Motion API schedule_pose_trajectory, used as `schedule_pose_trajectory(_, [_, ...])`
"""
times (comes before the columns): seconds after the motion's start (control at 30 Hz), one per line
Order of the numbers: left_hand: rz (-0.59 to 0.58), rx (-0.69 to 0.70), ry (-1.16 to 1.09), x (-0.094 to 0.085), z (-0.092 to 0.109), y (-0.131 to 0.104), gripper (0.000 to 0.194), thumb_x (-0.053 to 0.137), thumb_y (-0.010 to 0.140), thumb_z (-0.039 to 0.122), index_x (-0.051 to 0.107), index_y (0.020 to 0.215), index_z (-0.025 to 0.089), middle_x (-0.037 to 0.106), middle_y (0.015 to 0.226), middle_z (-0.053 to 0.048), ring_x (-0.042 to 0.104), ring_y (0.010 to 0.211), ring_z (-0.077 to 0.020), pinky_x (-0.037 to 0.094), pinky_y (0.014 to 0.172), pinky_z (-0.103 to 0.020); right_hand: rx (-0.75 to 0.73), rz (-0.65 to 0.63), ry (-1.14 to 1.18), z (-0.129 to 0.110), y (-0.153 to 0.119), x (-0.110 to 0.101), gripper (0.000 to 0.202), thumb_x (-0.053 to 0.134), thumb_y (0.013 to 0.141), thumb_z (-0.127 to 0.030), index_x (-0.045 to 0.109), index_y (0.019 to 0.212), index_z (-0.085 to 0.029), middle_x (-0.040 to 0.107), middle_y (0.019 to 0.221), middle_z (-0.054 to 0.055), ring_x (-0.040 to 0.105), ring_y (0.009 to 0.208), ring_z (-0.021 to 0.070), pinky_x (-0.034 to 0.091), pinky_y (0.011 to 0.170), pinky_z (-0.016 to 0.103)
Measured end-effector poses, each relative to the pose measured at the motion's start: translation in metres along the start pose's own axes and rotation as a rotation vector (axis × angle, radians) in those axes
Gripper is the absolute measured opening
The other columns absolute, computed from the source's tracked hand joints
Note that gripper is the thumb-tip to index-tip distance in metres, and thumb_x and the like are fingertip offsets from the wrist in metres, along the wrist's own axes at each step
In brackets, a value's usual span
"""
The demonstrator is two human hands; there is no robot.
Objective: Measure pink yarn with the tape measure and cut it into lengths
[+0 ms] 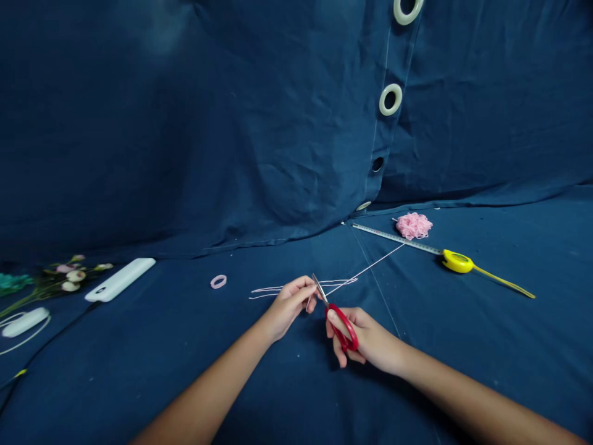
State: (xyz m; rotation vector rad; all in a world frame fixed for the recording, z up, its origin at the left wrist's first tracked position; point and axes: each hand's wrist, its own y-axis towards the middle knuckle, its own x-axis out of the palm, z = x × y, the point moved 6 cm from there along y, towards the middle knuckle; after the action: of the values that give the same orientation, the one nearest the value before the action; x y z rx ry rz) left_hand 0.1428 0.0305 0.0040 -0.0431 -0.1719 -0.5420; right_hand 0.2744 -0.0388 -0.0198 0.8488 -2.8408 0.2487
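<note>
Red-handled scissors (343, 327) are in my right hand (354, 339), its fingers through and around the handles. The blades point up and left and reach the fingertips of my left hand (295, 301). My left hand pinches a pink yarn strand (370, 266), which runs up and right toward a loose pink yarn bundle (414, 225). Whether the blades are on the strand is too small to tell. Other lengths of pink yarn (266, 290) lie on the blue cloth behind my left hand, partly hidden by it.
A yellow tape measure (457, 261) lies at the right with its blade (398, 238) pulled out. Left of my hands is a small pink ring (218, 282). Farther left are a white device (121, 280) with a black cable, artificial flowers (70, 278) and a white corded object (25, 322). A blue curtain (208, 123) hangs behind.
</note>
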Motion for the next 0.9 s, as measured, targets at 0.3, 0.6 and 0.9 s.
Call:
schedule_pose_trajectory(0.3, [-0.029,0.003,-0.061,0.0012,0.0036,-0.0006,0.027,0.066,0.097,0.041,0.067,0.094,0.014,0.063,0.090,-0.004,0.050,0.066,-0.0098,0.036,0.068,-0.026,-0.010,0.005,-0.013,-0.0044,-0.0008,0.0001,0.060,0.047,0.096,-0.076,0.058,0.097,-0.017,0.066,0.053,0.001,0.037,0.032,0.0077,0.025,0.036,0.019])
schedule_pose_trajectory(0.6, [0.008,-0.034,0.030,-0.0047,-0.0059,0.0016,0.031,0.070,0.095,0.044,0.067,0.089,0.014,0.059,0.081,-0.001,0.046,0.064,-0.0089,0.032,0.065,-0.025,-0.031,-0.010,-0.002,-0.0084,-0.0022,0.0008,0.060,0.045,0.098,-0.075,0.060,0.094,-0.016,0.067,0.053,0.002,0.037,0.033,0.0077,0.025,0.037,0.019])
schedule_pose_trajectory(0.9, [0.010,-0.043,0.025,-0.0029,-0.0042,0.0003,0.032,0.073,0.092,0.045,0.068,0.090,0.014,0.058,0.079,-0.001,0.046,0.064,-0.0094,0.032,0.066,-0.026,-0.037,-0.005,0.024,-0.0069,-0.0025,-0.0001,0.058,0.045,0.099,-0.073,0.059,0.097,-0.017,0.066,0.052,0.001,0.037,0.033,0.0078,0.025,0.036,0.019])
